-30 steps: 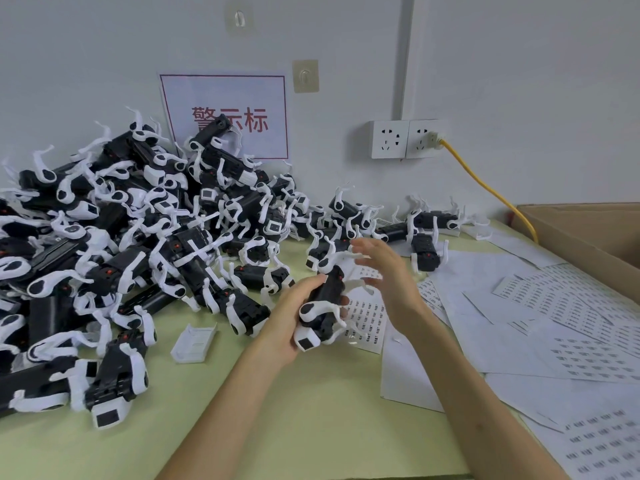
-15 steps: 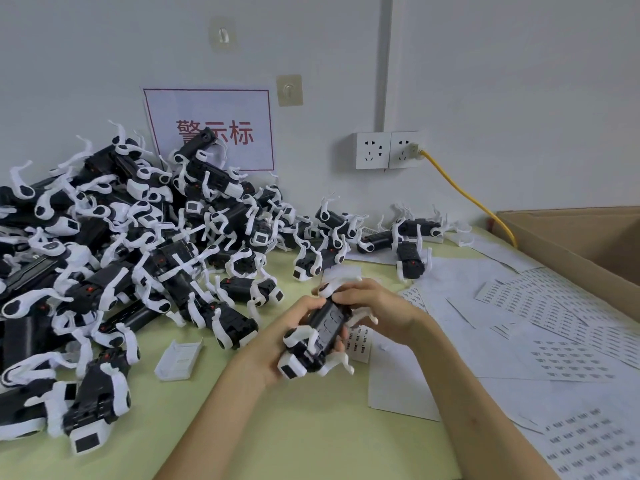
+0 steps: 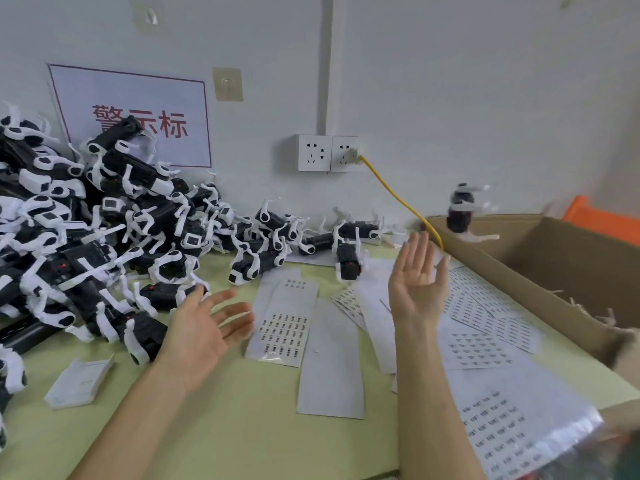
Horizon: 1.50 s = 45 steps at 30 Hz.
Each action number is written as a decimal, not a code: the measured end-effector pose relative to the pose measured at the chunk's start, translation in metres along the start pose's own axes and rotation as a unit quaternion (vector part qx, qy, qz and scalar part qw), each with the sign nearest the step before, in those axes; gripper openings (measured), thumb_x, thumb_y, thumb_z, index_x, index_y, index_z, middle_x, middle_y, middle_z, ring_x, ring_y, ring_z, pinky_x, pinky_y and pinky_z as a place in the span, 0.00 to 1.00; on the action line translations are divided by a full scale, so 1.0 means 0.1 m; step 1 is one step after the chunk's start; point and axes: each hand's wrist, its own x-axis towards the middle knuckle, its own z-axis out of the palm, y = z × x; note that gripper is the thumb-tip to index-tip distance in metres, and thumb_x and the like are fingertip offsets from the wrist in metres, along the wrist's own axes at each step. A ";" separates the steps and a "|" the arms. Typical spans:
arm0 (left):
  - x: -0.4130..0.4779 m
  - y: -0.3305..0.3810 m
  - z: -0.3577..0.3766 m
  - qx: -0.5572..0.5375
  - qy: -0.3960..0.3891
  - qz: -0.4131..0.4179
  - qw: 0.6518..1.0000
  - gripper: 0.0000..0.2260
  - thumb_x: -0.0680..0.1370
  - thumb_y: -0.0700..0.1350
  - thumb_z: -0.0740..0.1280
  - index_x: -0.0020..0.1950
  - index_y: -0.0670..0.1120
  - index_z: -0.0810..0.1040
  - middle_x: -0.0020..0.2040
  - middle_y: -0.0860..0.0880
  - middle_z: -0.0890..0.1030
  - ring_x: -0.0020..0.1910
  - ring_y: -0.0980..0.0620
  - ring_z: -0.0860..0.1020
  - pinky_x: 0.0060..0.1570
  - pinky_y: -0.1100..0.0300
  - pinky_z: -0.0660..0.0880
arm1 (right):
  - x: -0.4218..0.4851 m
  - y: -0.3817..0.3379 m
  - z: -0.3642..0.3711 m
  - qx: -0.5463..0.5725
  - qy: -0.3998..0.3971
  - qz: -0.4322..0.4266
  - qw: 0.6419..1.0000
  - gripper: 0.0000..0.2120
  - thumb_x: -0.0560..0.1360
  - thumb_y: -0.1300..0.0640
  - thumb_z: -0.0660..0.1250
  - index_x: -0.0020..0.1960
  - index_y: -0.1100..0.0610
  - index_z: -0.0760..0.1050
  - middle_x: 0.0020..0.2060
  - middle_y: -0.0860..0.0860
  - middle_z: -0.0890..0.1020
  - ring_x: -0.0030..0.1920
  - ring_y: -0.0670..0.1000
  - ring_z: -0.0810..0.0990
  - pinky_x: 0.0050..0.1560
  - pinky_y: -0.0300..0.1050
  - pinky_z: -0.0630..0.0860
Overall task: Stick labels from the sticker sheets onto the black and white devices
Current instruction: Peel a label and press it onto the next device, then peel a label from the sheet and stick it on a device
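Device (image 3: 460, 213) — gripped earlier — hung blurred over the cardboard box (image 3: 519, 287). Left hand (image 3: 204, 327) and right hand (image 3: 417, 282) were empty; fingers spread wide.

Black-and-white devices (image 3: 104, 244), pale green table (image 3: 242, 427), possibly orange bin (image 3: 602, 220)

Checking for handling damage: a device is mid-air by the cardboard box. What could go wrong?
The airborne device hangs above the far rim of the cardboard box; it could clip the rim or land hard, snapping its white clips. The left hand and right hand are open, so neither can catch it.
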 end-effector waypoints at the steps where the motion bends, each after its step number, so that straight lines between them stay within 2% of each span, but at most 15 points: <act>1: 0.02 -0.02 0.00 0.002 -0.002 0.001 1.000 0.22 0.85 0.58 0.54 0.57 0.41 0.77 0.43 0.41 0.83 0.44 0.41 0.81 0.50 0.46 0.76 | 0.00 -0.02 0.00 -0.037 -0.002 -0.002 0.999 0.22 0.81 0.53 0.64 0.73 0.58 0.73 0.67 0.54 0.80 0.67 0.55 0.80 0.62 0.52 0.79; 8: 0.07 -0.04 0.00 0.050 0.010 0.018 0.999 0.21 0.85 0.56 0.55 0.55 0.41 0.78 0.41 0.41 0.83 0.39 0.44 0.83 0.46 0.48 0.78 | -0.04 0.47 -0.07 -0.319 0.125 0.084 0.936 0.12 0.82 0.54 0.61 0.58 0.57 0.81 0.46 0.51 0.87 0.38 0.49 0.84 0.39 0.40 0.74; 12: -0.06 -0.06 0.17 0.156 0.089 0.127 0.975 0.13 0.85 0.47 0.59 0.48 0.41 0.78 0.36 0.43 0.80 0.33 0.46 0.79 0.34 0.55 0.77 | -0.11 0.74 -0.11 -0.651 0.067 0.066 0.753 0.08 0.79 0.59 0.64 0.48 0.56 0.82 0.34 0.50 0.83 0.32 0.49 0.78 0.34 0.40 0.71; 13: -0.10 -0.07 0.17 0.227 0.105 0.197 0.948 0.11 0.85 0.44 0.61 0.46 0.42 0.78 0.35 0.44 0.79 0.32 0.49 0.77 0.31 0.59 0.74 | -0.15 0.81 -0.14 -0.718 0.026 0.043 0.694 0.08 0.79 0.60 0.64 0.46 0.56 0.82 0.34 0.51 0.83 0.33 0.50 0.78 0.34 0.39 0.71; 15: -0.16 -0.10 0.14 0.403 0.138 0.360 0.830 0.10 0.83 0.43 0.63 0.43 0.45 0.78 0.31 0.48 0.76 0.30 0.53 0.72 0.30 0.61 0.67 | -0.22 0.94 -0.19 -0.810 -0.054 0.006 0.584 0.09 0.79 0.62 0.64 0.45 0.55 0.81 0.36 0.53 0.84 0.33 0.50 0.79 0.32 0.36 0.72; 17: -0.21 -0.09 0.11 0.500 0.216 0.480 0.688 0.06 0.79 0.43 0.65 0.42 0.46 0.79 0.32 0.53 0.76 0.33 0.53 0.72 0.31 0.59 0.67 | -0.29 1.04 -0.22 -0.846 -0.123 0.007 0.518 0.10 0.78 0.64 0.64 0.44 0.53 0.81 0.35 0.52 0.83 0.33 0.50 0.80 0.32 0.38 0.74; 19: -0.21 -0.03 0.09 0.508 0.287 0.541 0.605 0.02 0.76 0.41 0.68 0.46 0.45 0.81 0.39 0.52 0.79 0.39 0.49 0.74 0.36 0.55 0.69 | -0.35 1.11 -0.24 -0.862 -0.172 0.032 0.475 0.12 0.78 0.64 0.64 0.43 0.51 0.82 0.34 0.50 0.83 0.32 0.49 0.80 0.34 0.43 0.76; 22: -0.14 0.03 -0.02 0.551 0.343 0.471 0.597 0.12 0.74 0.41 0.70 0.58 0.45 0.80 0.49 0.49 0.81 0.49 0.47 0.76 0.46 0.52 0.66 | -0.42 1.18 -0.27 -0.872 -0.210 0.056 0.439 0.12 0.78 0.63 0.64 0.43 0.49 0.82 0.33 0.49 0.83 0.32 0.48 0.79 0.38 0.47 0.78; 26: -0.09 -0.02 -0.15 0.686 0.297 0.323 0.581 0.17 0.81 0.41 0.64 0.69 0.50 0.76 0.38 0.51 0.83 0.40 0.49 0.79 0.54 0.54 0.60 | -0.45 1.23 -0.31 -0.875 -0.241 0.062 0.415 0.15 0.78 0.63 0.64 0.41 0.45 0.80 0.32 0.48 0.83 0.31 0.42 0.77 0.36 0.40 0.76; 29: -0.08 0.00 -0.13 0.623 0.285 0.362 0.632 0.14 0.82 0.38 0.62 0.63 0.51 0.80 0.36 0.54 0.82 0.36 0.51 0.79 0.55 0.53 0.64 | -0.45 1.25 -0.33 -0.876 -0.253 0.054 0.407 0.15 0.78 0.62 0.64 0.41 0.43 0.79 0.32 0.47 0.83 0.31 0.39 0.78 0.33 0.33 0.70; 32: -0.09 0.05 -0.08 0.425 0.216 0.425 0.769 0.10 0.84 0.37 0.61 0.53 0.48 0.80 0.33 0.54 0.80 0.31 0.53 0.78 0.41 0.49 0.77 | -0.45 1.26 -0.35 -0.868 -0.260 0.044 0.421 0.16 0.78 0.62 0.64 0.41 0.43 0.80 0.32 0.46 0.82 0.31 0.41 0.78 0.31 0.31 0.70; 34: -0.11 0.14 -0.05 0.326 0.185 0.423 0.825 0.10 0.84 0.36 0.61 0.51 0.49 0.79 0.35 0.52 0.83 0.33 0.53 0.80 0.38 0.57 0.78 | -0.45 1.27 -0.37 -0.865 -0.268 0.031 0.423 0.16 0.77 0.63 0.65 0.42 0.42 0.79 0.35 0.46 0.83 0.35 0.43 0.79 0.34 0.30 0.71; 38: -0.10 0.26 -0.07 0.006 0.116 0.265 0.957 0.08 0.85 0.38 0.60 0.51 0.45 0.78 0.34 0.49 0.83 0.36 0.51 0.83 0.42 0.57 0.82 | -0.47 1.29 -0.40 -0.851 -0.311 0.012 0.422 0.24 0.73 0.67 0.70 0.62 0.44 0.76 0.54 0.44 0.79 0.49 0.41 0.79 0.42 0.27 0.72; 41: -0.07 0.28 -0.14 -0.198 0.050 0.124 0.971 0.07 0.85 0.43 0.62 0.50 0.47 0.78 0.37 0.50 0.83 0.36 0.53 0.84 0.42 0.55 0.81 | -0.48 1.30 -0.43 -0.845 -0.345 0.029 0.408 0.41 0.71 0.62 0.75 0.75 0.38 0.62 0.65 0.40 0.69 0.59 0.37 0.74 0.45 0.28 0.73; 45: -0.01 0.25 -0.21 -0.240 0.043 0.037 0.969 0.09 0.84 0.42 0.61 0.48 0.46 0.79 0.42 0.47 0.84 0.46 0.48 0.84 0.53 0.51 0.76 | -0.56 1.37 -0.42 -0.824 -0.361 0.016 0.437 0.49 0.70 0.55 0.79 0.79 0.38 0.51 0.71 0.39 0.65 0.64 0.28 0.67 0.55 0.29 0.71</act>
